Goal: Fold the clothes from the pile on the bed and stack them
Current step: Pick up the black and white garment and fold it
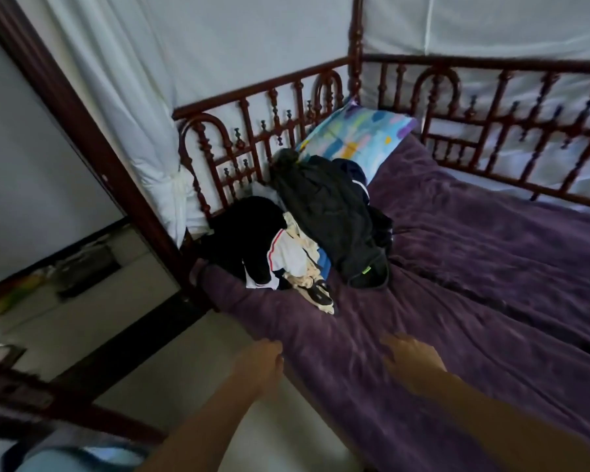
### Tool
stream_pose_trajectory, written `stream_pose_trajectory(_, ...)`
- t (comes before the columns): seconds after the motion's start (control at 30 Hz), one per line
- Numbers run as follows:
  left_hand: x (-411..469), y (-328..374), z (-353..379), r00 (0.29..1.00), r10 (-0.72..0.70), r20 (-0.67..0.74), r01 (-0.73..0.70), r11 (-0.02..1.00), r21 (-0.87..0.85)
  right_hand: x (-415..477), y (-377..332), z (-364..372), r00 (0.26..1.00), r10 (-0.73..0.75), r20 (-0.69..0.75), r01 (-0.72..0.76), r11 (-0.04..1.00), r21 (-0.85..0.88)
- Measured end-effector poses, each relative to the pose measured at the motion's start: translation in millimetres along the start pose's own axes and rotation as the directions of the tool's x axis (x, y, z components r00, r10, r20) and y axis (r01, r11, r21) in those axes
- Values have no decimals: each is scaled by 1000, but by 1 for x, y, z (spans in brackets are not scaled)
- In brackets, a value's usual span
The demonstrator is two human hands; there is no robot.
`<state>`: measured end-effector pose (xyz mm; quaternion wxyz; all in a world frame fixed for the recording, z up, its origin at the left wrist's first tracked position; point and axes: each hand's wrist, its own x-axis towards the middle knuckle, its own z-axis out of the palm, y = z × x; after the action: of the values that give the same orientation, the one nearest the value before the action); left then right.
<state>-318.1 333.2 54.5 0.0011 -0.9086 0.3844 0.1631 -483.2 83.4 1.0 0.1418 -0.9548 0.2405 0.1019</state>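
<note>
Nothing looks folded or stacked yet: the pile of limp, crumpled dark, white and cream garments lies heaped on the bed, on its plush purple cover beside the patterned pillow, while the left grip and right grip hover near, slack-fingered and empty.

Home bedroom, carved wooden bed frame, purple bedspread, patterned pillow, white curtains
</note>
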Motion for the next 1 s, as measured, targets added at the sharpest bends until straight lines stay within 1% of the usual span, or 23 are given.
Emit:
stream_pose_trajectory(0.17, 76, -42, -11, 1000, -6, 25, 6, 1000, -22, 92, -12, 2, 999, 5, 44, -6, 999, 33)
stream_pose_trajectory(0.27, 115, -71, -11, 998, -31, 61, 34, 999, -40, 142, -30, -1, 994, -35, 101, 31, 999, 42)
stream_pose_trajectory(0.43, 168, -119, -7, 990, -67, 120, 76, 995, -71, 203, -66, -1, 987, -45, 151, 35, 997, 67)
stream_pose_trajectory(0.53, 207, -145, -1, 988, -63, 139, 70, 997, -42, 237, -80, 3, 980, -38, 197, 24, 997, 73)
stream_pose_trajectory(0.63, 256, -168, 7, 992, -33, 119, 27, 998, 54, 271, -93, 2, 982, -13, 187, -1, 997, 71)
stream_pose_trajectory(0.73, 301, -185, 25, 994, 32, 103, -44, 993, 114, 300, -105, 5, 986, 36, 162, -49, 995, 82)
stream_pose_trajectory(0.9, 369, -207, 55, 983, 108, 150, -137, 970, 199, 343, -118, 15, 971, 154, 184, -172, 981, 89)
stream_pose_trajectory(1.0, 401, -221, 65, 972, 162, 168, -197, 955, 223, 374, -129, 26, 959, 194, 206, -216, 972, 91)
